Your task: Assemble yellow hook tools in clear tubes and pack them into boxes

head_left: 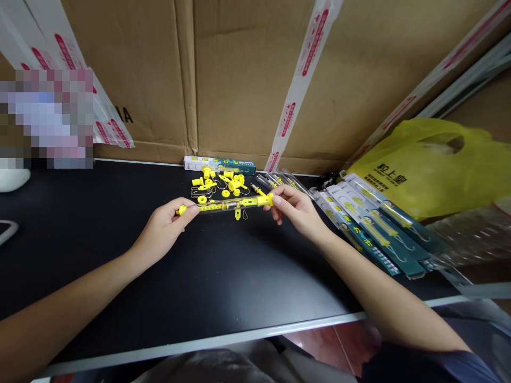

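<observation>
A clear tubular spring scale [217, 206] with yellow ends and a yellow inner piece is held level above the black table. My left hand [170, 223] pinches its left end by the yellow cap. At the other end, the fingers of my right hand [294, 210] close on the yellow cap. Just behind the tube lie loose yellow plastic caps and rings [233, 183], with bent wire hooks [202, 191] among them. Several clear tubes [281, 181] rest beyond my right hand. A small yellow slotted piece [238, 214] shows just below the tube.
Behind the parts lies a printed spring scale box [219, 165]. Several more boxes [371, 223] are piled at the right, beside a yellow plastic bag [431, 165]. A large cardboard carton [239, 80] stands along the back of the black table [191, 298]. A white object [14, 178] sits far left.
</observation>
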Demonstrator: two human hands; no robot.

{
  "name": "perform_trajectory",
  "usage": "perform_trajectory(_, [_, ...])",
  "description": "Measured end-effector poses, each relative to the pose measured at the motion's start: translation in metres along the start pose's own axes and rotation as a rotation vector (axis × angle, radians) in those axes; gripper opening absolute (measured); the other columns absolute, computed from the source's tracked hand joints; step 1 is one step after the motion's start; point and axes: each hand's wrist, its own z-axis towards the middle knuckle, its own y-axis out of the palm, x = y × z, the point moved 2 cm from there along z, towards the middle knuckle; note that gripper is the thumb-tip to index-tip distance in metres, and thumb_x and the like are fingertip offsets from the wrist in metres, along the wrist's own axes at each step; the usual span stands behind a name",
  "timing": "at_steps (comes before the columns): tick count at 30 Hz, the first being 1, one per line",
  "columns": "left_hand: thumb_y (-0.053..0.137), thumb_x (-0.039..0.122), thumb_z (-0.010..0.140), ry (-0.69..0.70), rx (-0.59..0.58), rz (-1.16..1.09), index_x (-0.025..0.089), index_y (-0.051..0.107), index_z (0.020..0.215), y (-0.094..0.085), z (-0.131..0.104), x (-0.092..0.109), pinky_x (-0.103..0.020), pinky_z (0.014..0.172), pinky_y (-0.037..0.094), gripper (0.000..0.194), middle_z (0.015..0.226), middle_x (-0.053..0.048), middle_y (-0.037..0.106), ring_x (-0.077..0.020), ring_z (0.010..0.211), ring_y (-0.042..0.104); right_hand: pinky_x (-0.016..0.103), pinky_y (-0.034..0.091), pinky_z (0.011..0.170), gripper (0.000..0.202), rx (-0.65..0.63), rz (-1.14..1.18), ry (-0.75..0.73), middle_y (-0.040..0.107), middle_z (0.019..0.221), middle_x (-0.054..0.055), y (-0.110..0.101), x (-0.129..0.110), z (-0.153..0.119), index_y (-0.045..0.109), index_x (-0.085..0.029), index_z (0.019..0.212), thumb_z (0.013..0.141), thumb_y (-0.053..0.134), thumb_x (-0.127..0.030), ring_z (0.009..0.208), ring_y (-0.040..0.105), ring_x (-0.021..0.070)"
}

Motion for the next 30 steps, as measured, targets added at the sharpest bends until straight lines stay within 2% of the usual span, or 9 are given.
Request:
perform_trajectory(14, [0.048,0.048,0.087,0.009,-0.008,0.001,0.018,0.06,0.086,0.0,-0.001,0.002,-0.02,0.053,0.036,0.032,0.069,0.003,0.049,-0.0098,0.058,0.047,0.019,0.041,0.042,0.036,-0.058,-0.054,0.004,0.058,0.068,0.0,-0.001,0.006,-0.002,0.052,-0.018,0.075,0.089,0.049,-0.051,0.05,0.049,0.0079])
perform_trajectory(24, [0.048,0.05,0.086,0.0,0.0,0.0,0.019,0.06,0.085,0.0,0.0,0.0,-0.02,0.053,0.038,0.034,0.068,0.003,0.048,-0.0104,0.058,0.047,0.019,0.042,0.043,0.025,-0.063,-0.037,0.011,0.061,0.077,0.0,-0.001,-0.003,-0.003,0.048,-0.02,0.089,0.083,0.063,-0.039,0.054,0.05,0.0079])
perform_trajectory(30, [0.047,0.051,0.087,0.002,-0.002,0.005,0.019,0.06,0.085,0.001,0.0,0.0,-0.02,0.053,0.038,0.035,0.068,0.003,0.048,-0.0104,0.058,0.047,0.019,0.045,0.049,0.027,-0.072,-0.046,-0.116,0.054,0.086,0.001,-0.003,-0.005,-0.003,0.051,-0.02,0.096,0.079,0.069,-0.03,0.065,0.053,0.0093])
